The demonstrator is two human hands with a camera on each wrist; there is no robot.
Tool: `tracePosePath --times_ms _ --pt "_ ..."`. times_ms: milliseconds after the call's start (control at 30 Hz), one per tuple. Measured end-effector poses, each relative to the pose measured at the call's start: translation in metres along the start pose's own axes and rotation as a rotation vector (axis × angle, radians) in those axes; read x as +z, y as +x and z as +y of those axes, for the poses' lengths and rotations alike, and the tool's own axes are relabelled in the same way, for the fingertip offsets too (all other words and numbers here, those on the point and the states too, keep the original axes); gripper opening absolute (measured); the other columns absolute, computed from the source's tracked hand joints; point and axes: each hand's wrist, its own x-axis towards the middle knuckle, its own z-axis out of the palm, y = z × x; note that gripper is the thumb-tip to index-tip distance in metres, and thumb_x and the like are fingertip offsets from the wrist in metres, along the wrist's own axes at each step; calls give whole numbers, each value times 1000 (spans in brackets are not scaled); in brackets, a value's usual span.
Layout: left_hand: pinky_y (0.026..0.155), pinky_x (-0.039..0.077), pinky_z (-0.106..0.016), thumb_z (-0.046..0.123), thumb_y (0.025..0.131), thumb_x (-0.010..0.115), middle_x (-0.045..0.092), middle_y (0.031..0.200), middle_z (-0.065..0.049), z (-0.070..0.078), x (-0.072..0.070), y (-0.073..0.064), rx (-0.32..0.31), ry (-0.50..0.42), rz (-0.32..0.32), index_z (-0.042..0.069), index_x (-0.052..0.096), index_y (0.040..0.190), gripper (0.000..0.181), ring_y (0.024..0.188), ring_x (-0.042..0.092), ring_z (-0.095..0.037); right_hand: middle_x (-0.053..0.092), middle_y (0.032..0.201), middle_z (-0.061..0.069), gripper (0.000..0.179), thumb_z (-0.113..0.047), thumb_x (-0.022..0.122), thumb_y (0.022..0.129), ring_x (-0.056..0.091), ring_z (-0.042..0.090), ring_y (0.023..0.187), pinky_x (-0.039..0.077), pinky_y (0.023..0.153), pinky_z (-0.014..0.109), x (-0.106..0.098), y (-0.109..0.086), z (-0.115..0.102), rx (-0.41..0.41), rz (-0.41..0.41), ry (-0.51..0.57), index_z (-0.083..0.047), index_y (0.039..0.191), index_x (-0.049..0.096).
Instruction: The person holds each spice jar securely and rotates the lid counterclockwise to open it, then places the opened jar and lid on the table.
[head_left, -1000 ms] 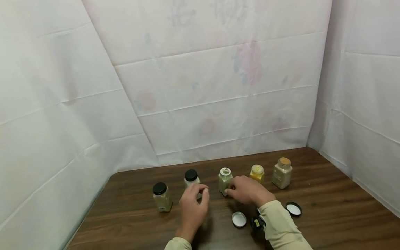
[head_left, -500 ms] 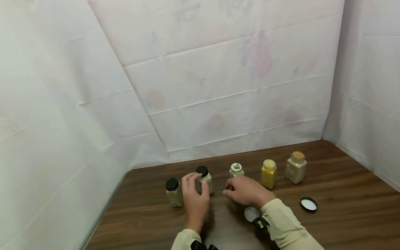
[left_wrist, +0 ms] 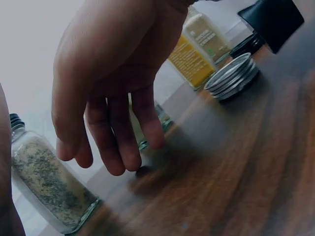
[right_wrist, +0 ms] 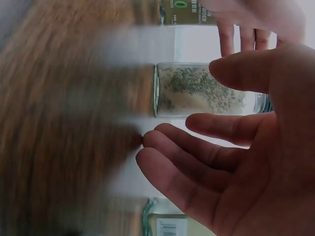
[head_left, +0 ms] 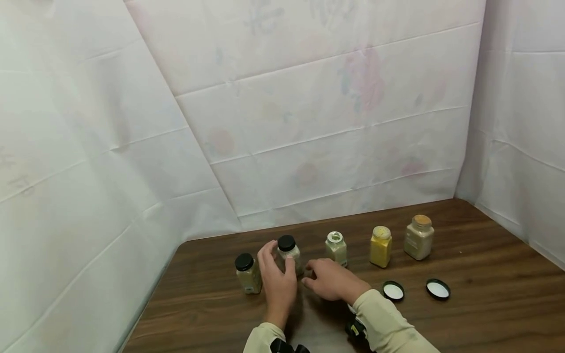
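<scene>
Smooth, clear glass in the herb jar [right_wrist: 197, 96] and, farther right, the yellow spice jar [head_left: 380, 252]. Faint gloss on the leftmost black lid [head_left: 244, 262]. Shiny, ridged, metal-looking edge on the near silvery lid [left_wrist: 231, 77]. Dark wood grain with a soft sheen across the tabletop [head_left: 198, 314]. Creased, matt, cloth-like finish on the far white backdrop [head_left: 309, 122]. Wrinkled matt cloth in the right sleeve [head_left: 393, 323].

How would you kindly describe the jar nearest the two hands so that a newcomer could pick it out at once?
On the dark wooden table, look along the row standing before the white backdrop. The jar is second from the left in the head view, beside the left hand. Unlike its neighbours, it pairs a black lid with pale contents full of dark flecks.
</scene>
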Motion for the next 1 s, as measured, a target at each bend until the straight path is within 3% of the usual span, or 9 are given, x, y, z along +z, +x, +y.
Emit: tracePosePath --times_ms 267,533,700,1000 --pt "93 44 -47 20 106 51 51 131 -10 -8 -8 6 -78 -26 -22 8 50 135 32 114 53 -27 68 114 11 45 -31 61 100 66 27 99 53 83 48 9 13 0 44 36 37 1 132 59" --pt "90 47 -44 23 109 44 55 128 -11 -5 -7 3 -109 -36 -30 5 52 135 33 110 56 -23 66 104 10 51 -34 64 98 64 25 90 51 77 46 17 25 3 50 108 63 5 130 58" --pt "91 47 -42 22 109 42 56 128 -10 -5 -5 3 -93 -48 -29 5 52 134 32 112 56 -22 66 106 7 52 -40 66 97 64 24 95 51 79 46 21 28 11 39 136 86 -1 131 59" --pt "92 47 -39 19 108 45 58 125 -11 -8 -7 9 -36 -27 -18 2 54 131 30 115 56 -24 63 130 10 59 -49 60 99 59 29 119 49 94 50 25 34 13 -9 197 152 -11 143 54"
